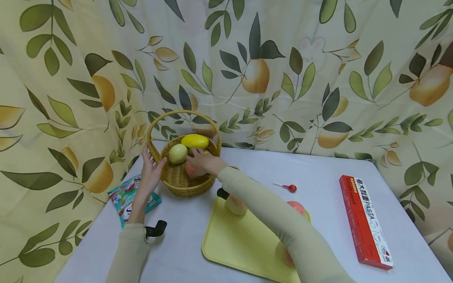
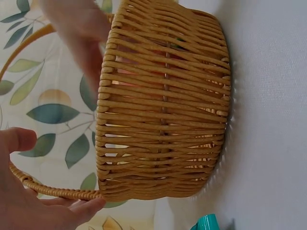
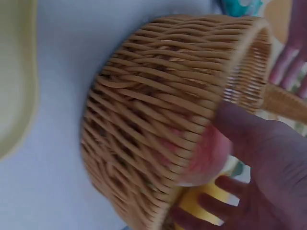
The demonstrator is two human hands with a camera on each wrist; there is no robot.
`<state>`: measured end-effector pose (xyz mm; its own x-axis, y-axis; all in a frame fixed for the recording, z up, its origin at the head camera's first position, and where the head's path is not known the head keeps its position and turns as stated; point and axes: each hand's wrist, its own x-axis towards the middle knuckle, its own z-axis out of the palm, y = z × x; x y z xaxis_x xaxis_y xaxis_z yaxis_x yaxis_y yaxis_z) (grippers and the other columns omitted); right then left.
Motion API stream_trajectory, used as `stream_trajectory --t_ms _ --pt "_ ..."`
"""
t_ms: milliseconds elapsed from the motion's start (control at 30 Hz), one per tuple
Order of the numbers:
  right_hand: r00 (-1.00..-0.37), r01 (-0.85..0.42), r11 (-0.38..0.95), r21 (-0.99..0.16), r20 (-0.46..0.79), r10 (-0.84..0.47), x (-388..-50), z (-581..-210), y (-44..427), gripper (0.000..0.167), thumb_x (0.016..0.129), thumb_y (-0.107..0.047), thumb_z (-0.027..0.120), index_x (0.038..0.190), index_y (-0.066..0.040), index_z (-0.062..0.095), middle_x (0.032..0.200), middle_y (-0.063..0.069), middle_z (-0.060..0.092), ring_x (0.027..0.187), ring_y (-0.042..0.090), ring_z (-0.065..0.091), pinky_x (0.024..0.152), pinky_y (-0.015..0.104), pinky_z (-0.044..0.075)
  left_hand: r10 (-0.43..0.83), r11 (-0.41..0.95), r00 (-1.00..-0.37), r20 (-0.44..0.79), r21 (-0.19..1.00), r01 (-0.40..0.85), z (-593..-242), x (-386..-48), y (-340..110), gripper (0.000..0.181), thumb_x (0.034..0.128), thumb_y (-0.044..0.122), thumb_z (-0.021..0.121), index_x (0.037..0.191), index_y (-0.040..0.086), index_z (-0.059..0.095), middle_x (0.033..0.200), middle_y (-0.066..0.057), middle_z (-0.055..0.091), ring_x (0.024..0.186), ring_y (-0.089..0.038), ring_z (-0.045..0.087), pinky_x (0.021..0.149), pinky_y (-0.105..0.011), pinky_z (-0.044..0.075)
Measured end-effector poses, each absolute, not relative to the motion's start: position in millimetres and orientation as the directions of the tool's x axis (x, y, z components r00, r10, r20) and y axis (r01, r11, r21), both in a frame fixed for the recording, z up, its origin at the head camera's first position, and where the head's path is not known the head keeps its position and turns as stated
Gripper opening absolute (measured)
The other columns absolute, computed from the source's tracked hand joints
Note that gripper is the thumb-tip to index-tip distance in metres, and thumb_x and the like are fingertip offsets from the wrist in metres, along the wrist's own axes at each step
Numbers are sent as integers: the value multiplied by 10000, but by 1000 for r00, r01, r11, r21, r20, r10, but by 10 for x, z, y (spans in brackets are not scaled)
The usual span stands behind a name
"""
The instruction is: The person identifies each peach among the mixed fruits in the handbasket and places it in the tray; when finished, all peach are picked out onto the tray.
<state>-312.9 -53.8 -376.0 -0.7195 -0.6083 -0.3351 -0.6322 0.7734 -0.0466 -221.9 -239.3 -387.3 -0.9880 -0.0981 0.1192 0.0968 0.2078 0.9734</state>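
Note:
A wicker basket with a tall handle stands at the back left of the table. My left hand is at the handle's left foot; its fingers lie fairly straight against the handle and rim, thumb apart in the left wrist view. Inside the basket are a yellow oval fruit, a pale green round fruit and a pink peach. My right hand reaches over the basket's right rim. Its thumb is beside the peach, while the other fingers are spread away from it. Part of the peach is hidden.
A yellow tray bears several peaches, partly covered by my right arm. Behind it lies a red lollipop. A red pasta box is at the right, and a teal snack bag lies left of the basket. A patterned curtain hangs behind.

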Motion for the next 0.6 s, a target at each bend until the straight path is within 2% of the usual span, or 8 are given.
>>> stream_trajectory --t_ms 100,200,433,600 --pt "-698 -592 796 -126 -415 -584 -3140 -3810 -523 774 1034 -385 605 1661 -244 172 1734 128 151 1593 331 229 1263 537 315 -93 208 -989 115 974 94 -3911 -2256 -2398 904 1073 196 515 1629 134 -196 1712 -253 -36 1597 -432 96 1299 -535 202" --pt "-682 -590 789 -172 -419 -600 -3139 -3854 -515 812 1020 -371 635 1664 -249 156 1725 155 184 1567 355 296 1252 534 337 -94 212 -989 113 973 91 -3997 -2298 -2424 907 1075 204 514 1629 165 -203 1715 -242 -40 1599 -429 88 1299 -543 196" --pt "-669 -694 700 -170 -208 -713 -3048 -3744 -391 735 954 -393 715 1577 -244 354 1622 123 356 1414 367 454 1081 513 515 -96 266 -980 172 954 142 -4188 -2386 -2520 900 1083 240 504 1628 222 -212 1723 -223 -27 1601 -416 103 1294 -555 201" --pt "-649 -720 659 -216 -123 -750 -2858 -3515 -57 684 941 -393 711 1527 -294 373 1529 127 406 1308 364 480 989 529 531 -75 261 -978 194 951 169 -4189 -2432 -2514 913 1077 205 515 1626 233 -213 1718 -234 -33 1599 -427 93 1287 -581 193"
